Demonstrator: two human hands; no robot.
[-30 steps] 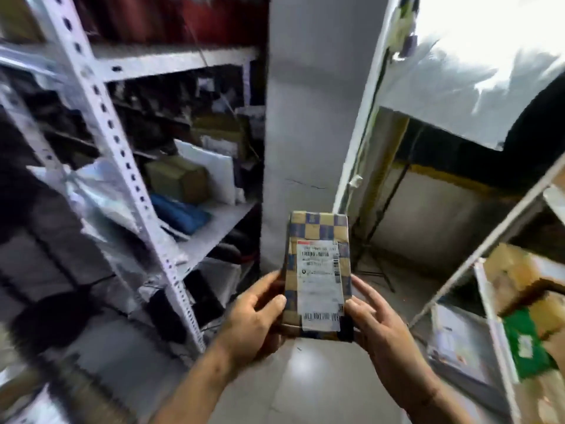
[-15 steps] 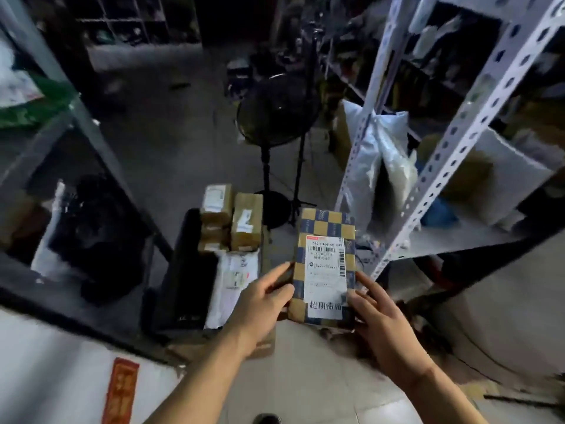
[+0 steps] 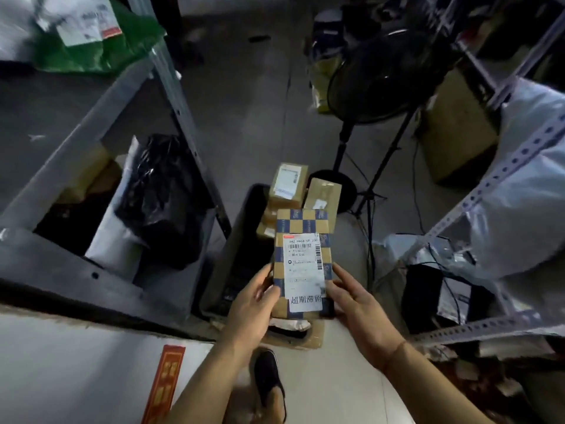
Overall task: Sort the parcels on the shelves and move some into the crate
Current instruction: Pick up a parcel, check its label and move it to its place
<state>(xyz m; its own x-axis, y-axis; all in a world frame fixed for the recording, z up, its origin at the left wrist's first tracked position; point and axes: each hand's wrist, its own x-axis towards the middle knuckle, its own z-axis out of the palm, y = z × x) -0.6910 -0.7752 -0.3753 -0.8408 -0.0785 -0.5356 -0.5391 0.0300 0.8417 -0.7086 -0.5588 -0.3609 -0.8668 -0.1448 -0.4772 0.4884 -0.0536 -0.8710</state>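
Brown boxes (image 3: 290, 186) stacked in dark crate (image 3: 241, 240), frame centre; left hand (image 3: 255, 304) and right hand (image 3: 356, 304) grasp checkered parcel (image 3: 301, 258).

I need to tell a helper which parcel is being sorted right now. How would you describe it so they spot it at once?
Start at the dark crate on the floor between the two shelf racks, with plain brown boxes stacked in it. Just in front, the left hand and right hand hold one parcel. It alone is checkered blue and tan, with a long white label.
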